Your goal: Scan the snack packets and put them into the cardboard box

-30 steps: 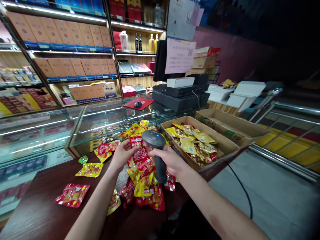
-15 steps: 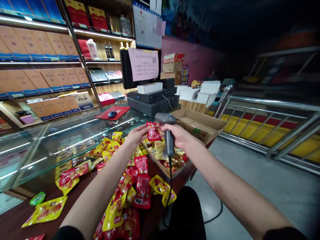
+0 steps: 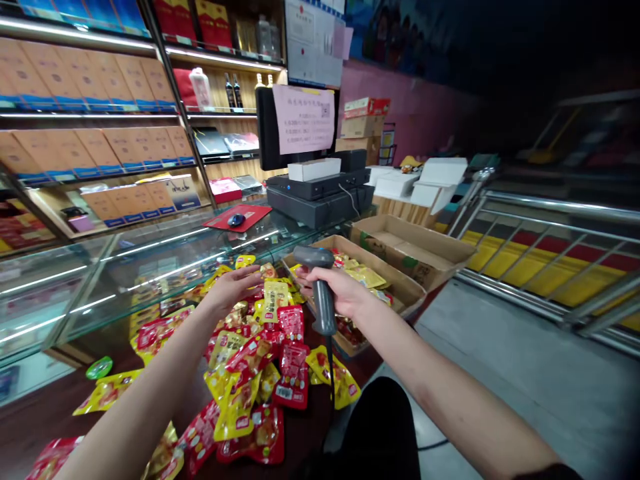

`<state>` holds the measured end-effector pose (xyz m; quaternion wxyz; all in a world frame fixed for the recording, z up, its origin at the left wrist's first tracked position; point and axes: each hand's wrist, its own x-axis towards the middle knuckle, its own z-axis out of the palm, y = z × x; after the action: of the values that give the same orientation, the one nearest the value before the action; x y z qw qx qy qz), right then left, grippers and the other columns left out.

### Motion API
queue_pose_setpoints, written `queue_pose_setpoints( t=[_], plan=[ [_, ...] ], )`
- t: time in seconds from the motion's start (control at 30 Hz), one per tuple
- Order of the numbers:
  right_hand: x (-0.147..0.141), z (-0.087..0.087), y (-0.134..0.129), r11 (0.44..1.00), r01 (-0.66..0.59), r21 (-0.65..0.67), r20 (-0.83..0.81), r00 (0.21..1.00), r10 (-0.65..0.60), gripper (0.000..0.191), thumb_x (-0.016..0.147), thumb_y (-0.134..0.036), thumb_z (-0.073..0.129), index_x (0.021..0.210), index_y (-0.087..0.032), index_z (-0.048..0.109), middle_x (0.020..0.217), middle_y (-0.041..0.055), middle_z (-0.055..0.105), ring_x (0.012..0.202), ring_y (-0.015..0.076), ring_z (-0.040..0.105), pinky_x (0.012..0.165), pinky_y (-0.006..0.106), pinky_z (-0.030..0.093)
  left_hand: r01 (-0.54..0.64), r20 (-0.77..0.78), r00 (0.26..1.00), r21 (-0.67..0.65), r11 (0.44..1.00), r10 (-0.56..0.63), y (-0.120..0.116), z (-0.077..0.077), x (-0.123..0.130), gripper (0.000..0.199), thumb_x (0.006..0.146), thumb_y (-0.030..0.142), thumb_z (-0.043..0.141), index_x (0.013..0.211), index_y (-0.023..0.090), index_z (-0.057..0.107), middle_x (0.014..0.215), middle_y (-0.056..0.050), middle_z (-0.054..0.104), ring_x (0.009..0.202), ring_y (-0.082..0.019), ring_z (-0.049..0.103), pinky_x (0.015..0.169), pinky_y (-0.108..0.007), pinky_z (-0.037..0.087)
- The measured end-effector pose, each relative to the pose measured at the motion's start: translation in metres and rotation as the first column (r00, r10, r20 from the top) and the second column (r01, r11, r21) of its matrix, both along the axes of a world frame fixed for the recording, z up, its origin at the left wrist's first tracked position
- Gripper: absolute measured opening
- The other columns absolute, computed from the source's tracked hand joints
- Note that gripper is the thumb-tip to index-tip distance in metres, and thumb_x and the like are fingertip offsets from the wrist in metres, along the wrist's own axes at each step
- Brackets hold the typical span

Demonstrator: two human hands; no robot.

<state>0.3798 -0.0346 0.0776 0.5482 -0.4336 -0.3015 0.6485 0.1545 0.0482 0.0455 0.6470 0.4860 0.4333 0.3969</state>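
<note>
Gripping the scanner in the right hand, with thumb and fingers wrapped around its handle, just below the head. Cannot tell how every finger lies, being partly hidden behind this handle. Holding the left hand flat over the pile, with fingers stretched forward and pinching nothing visible; cannot tell if touching any packet below.

Just beside the left fingertips, in the pile of packets, to see: a gold packet. Nearer to the body, below the scanner: a red packet with its barcode upward, and beside it a yellow packet, crossed by the cable hanging from the handle. Spread around on the dark table: more red and yellow ones, and near its left edge a small green item.

Behind the right hand: a box with more packets inside, and just beyond it another box. Farther away, on the glass counter: a mouse on a red pad, then the till under a screen covered partly by pink paper. At the back left: shelves with orange cartons. At the right: a metal railing.
</note>
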Motion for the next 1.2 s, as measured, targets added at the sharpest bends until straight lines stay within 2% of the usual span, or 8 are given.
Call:
queue_pose_setpoints(
  t=[0.23,0.33,0.43,0.57,0.7,0.9,1.03,1.2],
  plan=[
    [-0.078,-0.021,0.008,0.980,-0.181,-0.077,0.004,0.983,0.182,0.019,0.058,-0.011,0.063,0.077,-0.016,0.066,0.073,0.0025,0.066,0.062,0.0117,0.059,0.064,0.026,0.051,-0.188,-0.052,0.980,0.044,0.981,0.190,-0.042,-0.004,-0.093,0.051,0.062,0.035,0.080,0.107,0.016,0.066,0.110,-0.012,0.067,0.093,-0.022,0.066,0.083,-0.033,0.053],
    [-0.109,-0.033,0.007,0.977,-0.199,-0.081,0.015,0.980,0.200,0.021,0.056,-0.010,0.064,0.076,-0.016,0.067,0.077,0.0028,0.067,0.068,0.0132,0.061,0.066,0.026,0.051,-0.207,-0.135,0.966,0.111,0.972,0.221,-0.058,-0.017,-0.117,0.048,0.063,0.038,0.077,0.105,0.018,0.067,0.111,-0.010,0.067,0.095,-0.022,0.065,0.082,-0.032,0.052],
    [-0.132,-0.043,0.003,0.973,-0.216,-0.082,0.048,0.974,0.221,0.020,0.055,-0.011,0.065,0.074,-0.015,0.067,0.072,0.0020,0.067,0.065,0.0124,0.060,0.062,0.024,0.049,-0.184,-0.220,0.951,0.165,0.969,0.218,-0.069,-0.035,-0.132,0.046,0.063,0.040,0.075,0.103,0.018,0.068,0.103,-0.009,0.070,0.091,-0.023,0.065,0.075,-0.031,0.052],
    [-0.149,-0.058,-0.004,0.978,-0.194,-0.079,0.150,0.967,0.204,0.022,0.055,-0.014,0.065,0.077,-0.015,0.069,0.067,0.0009,0.066,0.059,0.0109,0.056,0.054,0.021,0.042,-0.098,-0.346,0.926,0.178,0.979,0.155,-0.077,-0.056,-0.136,0.036,0.064,0.043,0.071,0.089,0.016,0.070,0.081,-0.008,0.071,0.073,-0.021,0.066,0.056,-0.027,0.050],
    [-0.157,-0.074,-0.009,0.987,-0.147,-0.058,0.189,0.969,0.156,0.023,0.055,-0.016,0.065,0.078,-0.015,0.069,0.072,0.0013,0.067,0.065,0.0118,0.057,0.059,0.022,0.042,-0.020,-0.406,0.907,0.229,0.973,0.114,-0.080,-0.068,-0.129,0.030,0.063,0.041,0.070,0.081,0.017,0.069,0.071,-0.006,0.068,0.062,-0.018,0.062,0.052,-0.024,0.044],
    [-0.164,-0.080,-0.017,0.992,-0.128,0.006,0.227,0.966,0.123,0.019,0.057,-0.017,0.065,0.075,-0.017,0.069,0.073,0.0015,0.067,0.074,0.0154,0.060,0.068,0.024,0.044,-0.033,-0.555,0.801,0.336,0.941,0.226,-0.079,-0.082,-0.115,0.024,0.061,0.035,0.070,0.077,0.018,0.064,0.062,-0.001,0.063,0.056,-0.014,0.056,0.051,-0.022,0.038],
    [-0.169,-0.082,-0.021,0.992,-0.128,-0.017,0.241,0.962,0.129,0.020,0.058,-0.018,0.065,0.078,-0.016,0.068,0.064,-0.0002,0.063,0.062,0.0134,0.056,0.057,0.024,0.041,-0.064,-0.586,0.751,0.394,0.917,0.304,-0.076,-0.087,-0.113,0.028,0.061,0.032,0.071,0.084,0.018,0.063,0.063,0.001,0.061,0.057,-0.014,0.056,0.052,-0.021,0.037],
    [-0.174,-0.082,-0.021,0.986,-0.170,0.004,0.233,0.959,0.164,0.018,0.059,-0.019,0.065,0.077,-0.016,0.067,0.060,-0.0012,0.060,0.059,0.0129,0.055,0.054,0.023,0.040,-0.104,-0.523,0.800,0.361,0.927,0.294,-0.074,-0.081,-0.117,0.025,0.063,0.036,0.069,0.078,0.016,0.068,0.063,-0.002,0.063,0.059,-0.016,0.057,0.051,-0.022,0.039]
  ],
)
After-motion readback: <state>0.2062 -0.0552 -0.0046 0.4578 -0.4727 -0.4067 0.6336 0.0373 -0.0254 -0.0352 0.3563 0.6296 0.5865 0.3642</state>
